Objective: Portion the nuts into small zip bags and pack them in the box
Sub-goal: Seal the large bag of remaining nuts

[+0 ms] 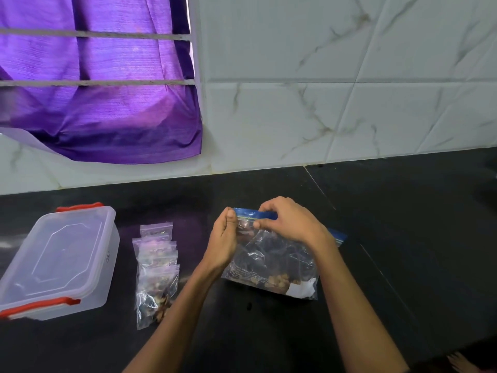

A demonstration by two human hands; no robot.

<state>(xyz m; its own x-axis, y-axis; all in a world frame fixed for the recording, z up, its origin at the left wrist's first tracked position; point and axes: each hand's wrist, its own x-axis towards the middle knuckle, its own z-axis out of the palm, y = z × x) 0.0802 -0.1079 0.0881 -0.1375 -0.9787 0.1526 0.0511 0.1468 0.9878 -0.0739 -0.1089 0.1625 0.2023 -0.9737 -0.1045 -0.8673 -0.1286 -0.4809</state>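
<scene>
In the lower middle of the frame, a large clear zip bag (pixel 271 261) with a blue closure strip is being held upright on the black table (pixel 390 238) by both hands. The strip is being pinched at its left end by the left hand (pixel 224 238), thumb against curled fingers, and near the middle by the right hand (pixel 285 222), its fingers folded over the blue edge. A few brown nuts (pixel 279 281) are lying in the bottom of the bag, beside a white label.

Just left of the hands, a row of small zip bags (pixel 156 270) is lying overlapped on the table, running from the middle toward the lower part of the frame, with nuts showing inside. Further left, at the frame's left edge, a translucent plastic box (pixel 61 262) is sitting with its lid on and red clips at two ends. A purple curtain (pixel 107 90) is hanging in the upper left, against a marbled tile wall (pixel 349 76).
</scene>
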